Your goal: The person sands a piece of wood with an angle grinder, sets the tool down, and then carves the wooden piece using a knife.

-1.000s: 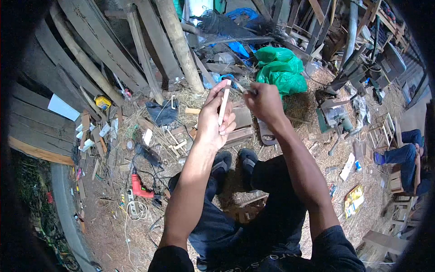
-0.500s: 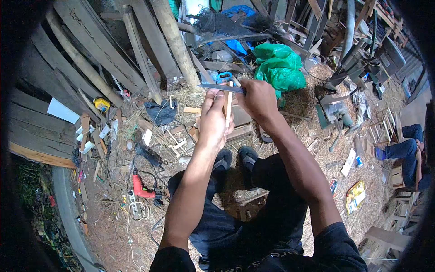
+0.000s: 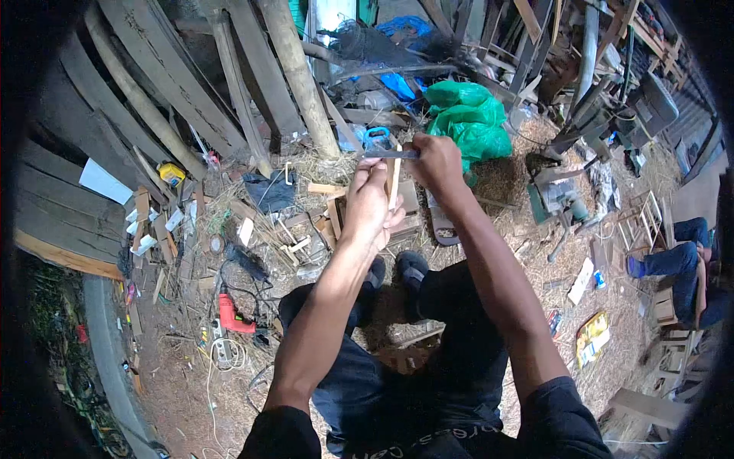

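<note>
My left hand (image 3: 369, 205) is closed around a thin wooden strip (image 3: 394, 183), which points up and away from me. In my right hand (image 3: 437, 162) is the handle of a knife. The knife's grey blade (image 3: 375, 154) lies across the strip near its upper end, pointing left over my left fingers. The handle is mostly hidden inside my right fist. Beneath my hands, several short wood pieces (image 3: 334, 218) lie on the floor.
A green plastic bag (image 3: 475, 126) lies ahead to the right, near a bench machine (image 3: 562, 191). A red power drill (image 3: 235, 314) and a power strip (image 3: 222, 352) are at left. Planks (image 3: 164, 76) lean at the upper left. Another person (image 3: 680, 264) sits at far right.
The knife blade has turned from slightly slanted to nearly level across the strip. The strip leans a little more to the right, and the whole view has shifted slightly.
</note>
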A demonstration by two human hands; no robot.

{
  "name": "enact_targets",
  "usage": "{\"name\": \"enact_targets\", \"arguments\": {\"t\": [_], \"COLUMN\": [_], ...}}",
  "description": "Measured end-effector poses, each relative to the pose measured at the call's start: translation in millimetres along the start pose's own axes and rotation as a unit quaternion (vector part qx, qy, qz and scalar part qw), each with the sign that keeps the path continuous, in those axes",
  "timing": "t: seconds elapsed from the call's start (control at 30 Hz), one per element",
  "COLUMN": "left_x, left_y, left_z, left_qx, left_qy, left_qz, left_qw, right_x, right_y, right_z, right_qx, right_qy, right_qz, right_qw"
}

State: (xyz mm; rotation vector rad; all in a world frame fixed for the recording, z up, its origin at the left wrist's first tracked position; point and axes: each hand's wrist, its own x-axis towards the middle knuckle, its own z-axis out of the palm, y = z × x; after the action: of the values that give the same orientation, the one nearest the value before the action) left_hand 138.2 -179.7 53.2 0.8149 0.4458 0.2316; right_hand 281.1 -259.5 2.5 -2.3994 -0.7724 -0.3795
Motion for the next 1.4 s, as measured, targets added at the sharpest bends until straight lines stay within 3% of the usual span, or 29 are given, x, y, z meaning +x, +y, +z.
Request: {"name": "enact_targets", "arguments": {"t": [0.03, 0.07, 0.1, 0.13, 0.2, 0.27, 0.33, 0.4, 0.5, 0.6, 0.77, 1.0, 1.03, 1.13, 1.2, 1.27, 1.3, 1.33, 1.4], "left_x": [-2, -21, -50, -67, -30, -28, -20, -18, -18, -26, -28, -21, -18, -12, -21, -56, -50, -42, -29], "left_y": [-3, 6, 24, 43, 28, 25, 27, 27, 23, 22, 21, 13, 14, 18, 19, 26, 20, 18, 27], "left_z": [-3, 2, 7, 4, -37, -35, -30, -26, -28, -27, -26, -23, -28, -18, -17, -21, -36, -41, -50], "left_qx": [-0.021, -0.044, -0.054, -0.056, -0.079, -0.055, -0.058, -0.065, -0.046, -0.017, 0.044, 0.102, 0.085, 0.079, 0.062, 0.031, 0.033, 0.043, 0.054], "left_qy": [-0.016, -0.049, -0.085, -0.119, -0.011, -0.067, -0.1, -0.11, -0.11, -0.082, -0.041, -0.008, -0.041, -0.005, -0.041, -0.122, -0.098, -0.002, 0.005], "left_qz": [0.024, 0.043, 0.065, 0.079, 0.03, 0.039, 0.059, 0.054, 0.065, 0.069, 0.078, 0.095, 0.074, 0.062, 0.075, 0.095, 0.113, 0.112, 0.114], "left_qw": [0.999, 0.997, 0.993, 0.988, 0.996, 0.995, 0.992, 0.99, 0.991, 0.994, 0.995, 0.99, 0.993, 0.995, 0.994, 0.988, 0.988, 0.993, 0.992], "right_x": [3, 9, -3, -13, -6, -12, -8, -17, -29, -33, -34, -23, -20, -12, -5, 8, 8, 13, 9], "right_y": [14, 115, 150, 129, 111, 102, 43, -21, -48, -51, -61, -48, -47, -45, -15, 80, 89, 89, 80], "right_z": [17, 67, 28, 31, 19, 0, -8, -37, -45, -34, -31, -15, -12, -7, 30, 37, 23, 6, -4], "right_qx": [-0.023, -0.063, -0.02, 0.008, 0.014, 0.013, 0.151, 0.202, 0.137, 0.146, 0.112, 0.065, 0.062, 0.03, -0.021, -0.015, -0.023, -0.041, 0.031], "right_qy": [-0.005, -0.03, -0.132, -0.099, -0.044, 0.002, -0.012, -0.022, -0.021, 0.04, 0.003, -0.02, -0.026, -0.024, -0.025, -0.094, -0.059, -0.025, -0.037], "right_qz": [0.026, 0.029, 0.165, 0.171, 0.143, 0.135, 0.079, 0.043, -0.021, -0.095, -0.105, -0.045, -0.028, 0.008, 0.051, 0.207, 0.215, 0.216, 0.139], "right_qw": [0.999, 0.997, 0.977, 0.98, 0.989, 0.991, 0.985, 0.978, 0.99, 0.984, 0.988, 0.997, 0.997, 0.999, 0.998, 0.974, 0.975, 0.975, 0.989]}}
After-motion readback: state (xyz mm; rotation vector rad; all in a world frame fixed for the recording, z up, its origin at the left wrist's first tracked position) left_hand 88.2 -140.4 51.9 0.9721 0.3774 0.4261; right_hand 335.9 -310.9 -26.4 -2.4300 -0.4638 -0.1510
